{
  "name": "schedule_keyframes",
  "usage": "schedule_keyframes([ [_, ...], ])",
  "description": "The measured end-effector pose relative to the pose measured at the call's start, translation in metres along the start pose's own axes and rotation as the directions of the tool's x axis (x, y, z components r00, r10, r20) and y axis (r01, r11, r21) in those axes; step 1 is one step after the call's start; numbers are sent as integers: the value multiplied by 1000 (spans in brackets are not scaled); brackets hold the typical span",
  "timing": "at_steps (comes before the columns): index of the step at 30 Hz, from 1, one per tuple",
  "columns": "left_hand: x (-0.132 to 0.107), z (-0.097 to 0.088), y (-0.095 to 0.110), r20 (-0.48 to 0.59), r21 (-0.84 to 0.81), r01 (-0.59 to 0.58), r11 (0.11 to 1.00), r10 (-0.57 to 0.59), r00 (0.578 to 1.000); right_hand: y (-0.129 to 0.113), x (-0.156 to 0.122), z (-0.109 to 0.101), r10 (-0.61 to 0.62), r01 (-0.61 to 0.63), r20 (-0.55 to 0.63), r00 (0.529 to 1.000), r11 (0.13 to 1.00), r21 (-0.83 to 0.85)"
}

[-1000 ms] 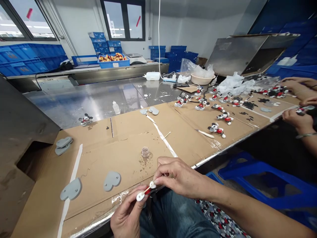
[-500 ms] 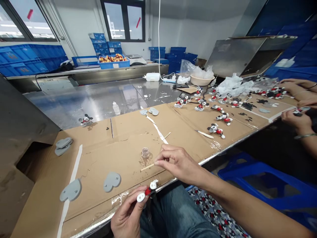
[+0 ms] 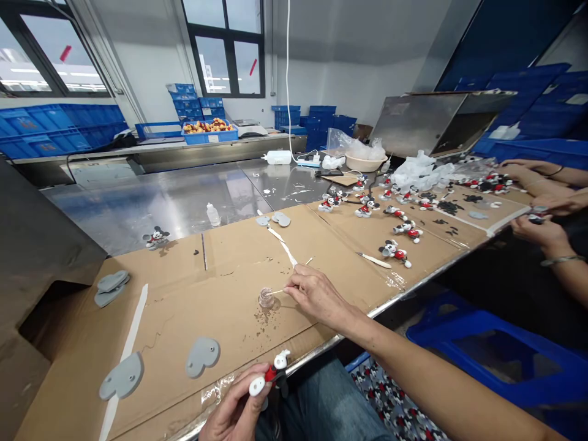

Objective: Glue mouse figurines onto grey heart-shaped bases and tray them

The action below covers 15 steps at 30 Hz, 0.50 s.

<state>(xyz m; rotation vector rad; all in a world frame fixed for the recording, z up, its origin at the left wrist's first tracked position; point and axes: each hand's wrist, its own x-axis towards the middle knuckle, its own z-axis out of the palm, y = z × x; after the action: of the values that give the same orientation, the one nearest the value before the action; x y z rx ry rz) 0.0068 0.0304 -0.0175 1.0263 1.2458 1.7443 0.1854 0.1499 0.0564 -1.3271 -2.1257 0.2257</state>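
My left hand (image 3: 239,401) is closed around a small cartoon mouse figurine (image 3: 271,372), its white feet turned up and a bit of red body showing; the rest is hidden by the fingers. In a pinch, my right hand (image 3: 316,293) holds a thin wooden stick (image 3: 277,292). The far tip of that stick is at the mouth of a little clear glass jar (image 3: 266,298), which stands upright on the cardboard among brown specks. A grey heart-like base (image 3: 203,357) with small pegs or holes lies left of the jar, and a similar grey base (image 3: 122,375) lies farther left.
Several finished-looking mouse figurines (image 3: 395,252) lie and stand on the right. A white-handled blade (image 3: 374,260) rests nearby. A small squeeze bottle (image 3: 212,214) stands on the metal tabletop. Another person's hands (image 3: 544,229) work at the far right. A blue stool (image 3: 496,349) is below the table edge.
My right hand has moved the stick up and away from me, from over the cardboard to the jar's mouth. The left hand still holds the figurine. The camera view has shifted slightly.
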Motion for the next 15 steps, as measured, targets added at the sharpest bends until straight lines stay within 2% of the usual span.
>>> schedule_keyframes([
  [4, -2, 3, 4, -41, -9, 70, 998, -70, 997, -12, -2, -11, 119, -126, 45, 992, 966, 225],
  [6, -2, 3, 5, -38, 0, 105, 994, -105, 994, -25, -7, -21, 123, -153, 111, 986, 929, 338],
  [8, -3, 1, 5, -31, -11, 130, 992, -130, 991, -41, -15, -30, 69, -144, 193, 979, 902, 406],
  [11, -1, -3, 3, 3, -7, 133, 991, -133, 991, -58, -27, -38, -38, -92, 291, 956, 902, 422],
  [15, 2, -7, 3, 70, 33, 71, 997, -73, 995, -63, -34, -36, -142, 5, 361, 922, 935, 356],
])
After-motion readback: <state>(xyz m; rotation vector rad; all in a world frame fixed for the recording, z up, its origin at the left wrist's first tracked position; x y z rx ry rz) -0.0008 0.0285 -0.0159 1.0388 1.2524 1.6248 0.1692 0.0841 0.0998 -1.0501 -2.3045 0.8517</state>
